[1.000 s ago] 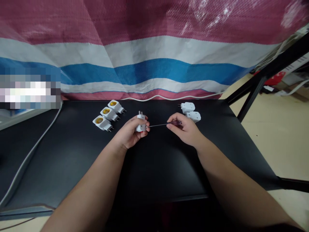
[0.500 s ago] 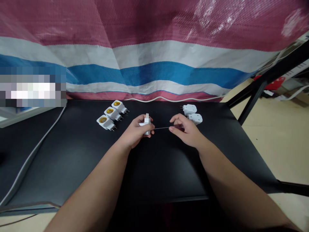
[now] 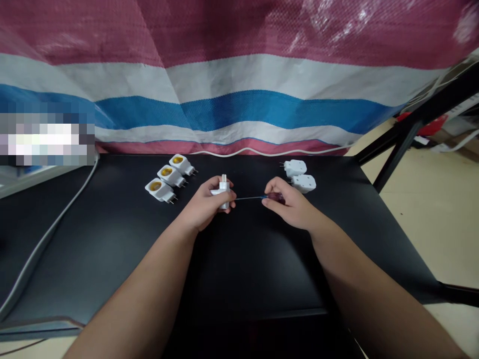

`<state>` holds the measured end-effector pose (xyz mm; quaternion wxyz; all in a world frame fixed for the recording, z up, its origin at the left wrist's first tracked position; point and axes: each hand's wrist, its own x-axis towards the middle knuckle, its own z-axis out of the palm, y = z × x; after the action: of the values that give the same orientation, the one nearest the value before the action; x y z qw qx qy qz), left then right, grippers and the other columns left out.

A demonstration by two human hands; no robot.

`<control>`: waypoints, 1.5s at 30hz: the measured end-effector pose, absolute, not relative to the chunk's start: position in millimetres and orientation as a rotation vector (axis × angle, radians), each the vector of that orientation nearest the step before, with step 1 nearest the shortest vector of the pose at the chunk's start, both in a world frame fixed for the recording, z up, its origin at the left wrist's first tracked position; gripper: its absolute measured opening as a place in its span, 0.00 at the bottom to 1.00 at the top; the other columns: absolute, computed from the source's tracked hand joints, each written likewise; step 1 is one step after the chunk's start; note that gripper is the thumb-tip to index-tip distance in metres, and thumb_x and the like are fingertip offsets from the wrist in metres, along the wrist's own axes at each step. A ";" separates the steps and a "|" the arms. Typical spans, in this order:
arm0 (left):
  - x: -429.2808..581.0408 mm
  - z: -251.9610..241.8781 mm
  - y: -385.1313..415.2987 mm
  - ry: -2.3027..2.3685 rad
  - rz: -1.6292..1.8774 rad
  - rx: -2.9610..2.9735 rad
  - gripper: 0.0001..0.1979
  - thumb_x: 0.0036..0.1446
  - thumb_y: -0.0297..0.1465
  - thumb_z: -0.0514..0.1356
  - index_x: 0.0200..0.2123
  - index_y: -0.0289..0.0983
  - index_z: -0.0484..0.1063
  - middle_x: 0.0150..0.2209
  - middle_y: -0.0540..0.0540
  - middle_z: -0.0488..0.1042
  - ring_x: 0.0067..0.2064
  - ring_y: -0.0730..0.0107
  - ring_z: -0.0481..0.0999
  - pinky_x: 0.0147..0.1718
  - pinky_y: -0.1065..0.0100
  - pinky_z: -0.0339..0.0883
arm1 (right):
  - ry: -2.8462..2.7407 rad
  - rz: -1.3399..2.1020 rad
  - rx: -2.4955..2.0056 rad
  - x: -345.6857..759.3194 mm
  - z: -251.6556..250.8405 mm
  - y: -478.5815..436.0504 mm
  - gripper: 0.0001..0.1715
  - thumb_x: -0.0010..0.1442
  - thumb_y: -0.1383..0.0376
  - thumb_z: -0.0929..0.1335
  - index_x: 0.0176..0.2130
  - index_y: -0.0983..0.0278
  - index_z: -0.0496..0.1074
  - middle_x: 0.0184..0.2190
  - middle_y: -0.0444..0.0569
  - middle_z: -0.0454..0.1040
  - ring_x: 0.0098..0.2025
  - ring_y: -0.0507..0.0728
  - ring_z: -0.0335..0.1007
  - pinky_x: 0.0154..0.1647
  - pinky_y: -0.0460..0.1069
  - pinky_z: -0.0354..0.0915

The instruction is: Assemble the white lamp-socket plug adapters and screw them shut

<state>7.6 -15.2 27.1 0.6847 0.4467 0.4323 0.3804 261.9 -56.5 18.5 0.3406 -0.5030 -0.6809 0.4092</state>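
Observation:
Around a white plug-in lamp socket (image 3: 224,191) my left hand (image 3: 205,202) is closed, with the plug's prongs pointing away from me. My right hand (image 3: 288,202) grips the dark red handle of a screwdriver (image 3: 249,198). Its thin shaft runs left to the side of the held socket, where my left fingers hide the tip. To the left, three white lamp sockets (image 3: 171,175) with yellow-gold round openings lie in a slanting row. Just beyond my right hand, two more white plug-in pieces (image 3: 304,183) lie with their flat, holed backs up.
All of this is on a black table (image 3: 247,269). Behind it hangs a striped red, white and blue tarp (image 3: 239,109), with a white cable (image 3: 247,150) along its foot. Another cable (image 3: 56,224) crosses the left side. A black metal frame (image 3: 404,144) stands at the right.
The screwdriver handle now shows more clearly between my right fingers, which have shifted their hold slightly. The view has moved a little; the socket stays in my left hand.

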 end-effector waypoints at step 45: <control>6.6 27.6 -12.7 0.995 0.840 1.061 0.18 0.47 0.30 0.74 0.41 0.36 0.75 0.28 0.49 0.78 0.25 0.72 0.75 0.22 0.72 0.64 | -1.827 1.043 -1.436 258.6 26.7 -59.1 0.21 0.76 0.48 0.66 0.37 0.59 0.70 0.30 0.44 0.72 0.33 0.55 0.68 0.37 0.53 0.62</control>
<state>6.6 -12.7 27.6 0.6677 0.4702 0.4411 0.3722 258.6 -59.1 26.7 0.2929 -0.5390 -0.6857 0.3917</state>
